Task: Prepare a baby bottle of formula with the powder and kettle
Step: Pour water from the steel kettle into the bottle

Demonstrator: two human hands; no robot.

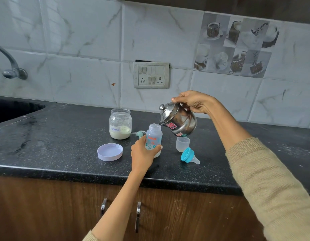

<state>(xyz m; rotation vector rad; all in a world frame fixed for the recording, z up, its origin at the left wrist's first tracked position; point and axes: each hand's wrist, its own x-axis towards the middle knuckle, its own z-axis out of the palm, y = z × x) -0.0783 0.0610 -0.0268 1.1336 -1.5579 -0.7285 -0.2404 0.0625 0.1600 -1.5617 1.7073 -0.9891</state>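
Home kitchen, tiled backsplash (84, 49), dark stone counter (55, 136), sink tap (10, 66)

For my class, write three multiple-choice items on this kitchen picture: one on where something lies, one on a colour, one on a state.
1. Where does the jar's lid lie?
A. On the jar
B. On the counter, left of the bottle
C. In the sink

2. What colour is the teat's collar?
A. Blue
B. Red
C. Black

3. How is the kettle held?
A. Upright on the counter
B. Tilted, spout at the bottle's mouth
C. Upside down

Answers: 1 B, the lid rests on the counter left of the bottle; 2 A, the collar is blue; 3 B, the right hand tips it while the left hand grips the bottle.
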